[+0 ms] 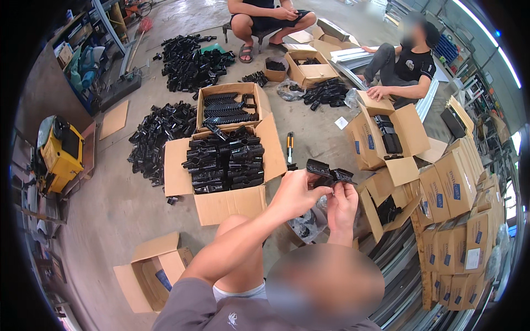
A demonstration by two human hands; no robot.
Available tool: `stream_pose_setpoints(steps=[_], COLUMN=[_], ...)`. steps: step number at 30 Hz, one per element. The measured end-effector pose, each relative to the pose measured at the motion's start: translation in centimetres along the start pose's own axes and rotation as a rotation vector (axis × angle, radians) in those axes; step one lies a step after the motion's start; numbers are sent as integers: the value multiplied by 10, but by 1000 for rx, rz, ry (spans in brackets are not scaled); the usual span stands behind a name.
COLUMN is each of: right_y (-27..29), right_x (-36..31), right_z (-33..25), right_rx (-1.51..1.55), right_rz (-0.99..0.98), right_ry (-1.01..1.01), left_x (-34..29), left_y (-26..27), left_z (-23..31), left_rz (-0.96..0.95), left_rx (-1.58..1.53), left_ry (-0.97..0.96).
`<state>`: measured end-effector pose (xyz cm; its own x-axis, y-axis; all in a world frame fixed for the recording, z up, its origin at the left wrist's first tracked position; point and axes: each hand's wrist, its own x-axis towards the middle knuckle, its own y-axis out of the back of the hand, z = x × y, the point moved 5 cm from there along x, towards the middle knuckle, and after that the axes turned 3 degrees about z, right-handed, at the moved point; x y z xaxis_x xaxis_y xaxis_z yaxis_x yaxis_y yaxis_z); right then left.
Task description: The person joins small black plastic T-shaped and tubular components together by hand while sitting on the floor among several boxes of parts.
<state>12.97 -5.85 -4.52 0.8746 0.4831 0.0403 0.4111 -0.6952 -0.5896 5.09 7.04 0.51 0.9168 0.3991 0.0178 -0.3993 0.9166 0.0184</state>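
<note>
Above the floor in front of my knees, I hold a glossy black bracket-like part (318,167) in both hands. The fingers of my left hand (298,193) are closed on its left side, thumb stretched toward the middle. My right hand (342,207) pinches it from below at the right end. Whether it is one piece or two joined pieces I cannot tell. Left of my hands stands an open carton (229,205) filled with stacked rows of similar black parts (226,160).
Behind it, another carton (262,99) holds neat rows. Loose black parts lie in heaps (160,132) on the left. A yellow-handled cutter (290,144) is on the floor. Open cartons (361,138) and stacked boxes (455,187) stand right. Two people sit farther off, one reaching to a carton.
</note>
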Motion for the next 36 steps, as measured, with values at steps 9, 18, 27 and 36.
stream_pose_setpoints(steps=[9,18,27,36], right_y=[12,-7,13,12], right_x=[6,-16,-14,-19], right_z=[8,38,38,20], right_rx=[-1,79,151,15], right_rz=[-26,194,269,299], right_ry=[-2,-169,-203,-165], left_x=[0,4,10,8], left_y=[-1,0,-9,-32], left_z=[-6,-8,-53,-65], left_rz=[24,202,151,-37], left_rx=[89,642,-89,-382], left_ry=[-37,-72,86,309])
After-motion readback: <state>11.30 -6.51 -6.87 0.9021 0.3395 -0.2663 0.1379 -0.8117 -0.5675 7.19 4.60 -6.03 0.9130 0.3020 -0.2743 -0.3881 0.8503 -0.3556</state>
